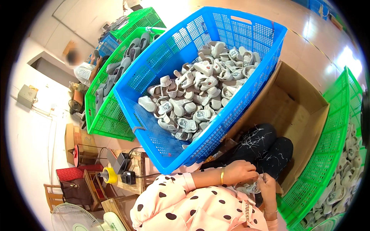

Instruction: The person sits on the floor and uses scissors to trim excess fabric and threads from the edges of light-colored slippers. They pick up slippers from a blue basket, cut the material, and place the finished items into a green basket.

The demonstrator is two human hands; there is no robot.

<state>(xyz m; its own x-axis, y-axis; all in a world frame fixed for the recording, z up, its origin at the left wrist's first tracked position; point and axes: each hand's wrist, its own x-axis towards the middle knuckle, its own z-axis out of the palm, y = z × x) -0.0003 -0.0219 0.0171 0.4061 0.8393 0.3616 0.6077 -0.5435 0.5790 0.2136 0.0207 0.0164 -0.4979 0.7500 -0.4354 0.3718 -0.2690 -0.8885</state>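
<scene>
A small light grey shoe (252, 188) with a dark printed picture is held low over my lap, largely covered by my hands. From the left, with a gold bracelet at the wrist, reaches my left hand (241, 172); its fingers are bent and closed at the shoe's upper edge. Facing it, my right hand (268, 188) is closed around the shoe's other side. The fingertips of both hands nearly meet. Anything fine pinched between them is too small to make out. White thread scraps (256, 138) cling to my dark trouser knees.
Ahead stands a big blue crate (165, 158) of similar grey shoes (204, 88). An open cardboard box (304, 111) lies beyond my knees. Green crates of shoes flank me at right (327, 184) and left (111, 125). Yellow tape (111, 175) sits on a wooden table; another person (84, 71) works farther off.
</scene>
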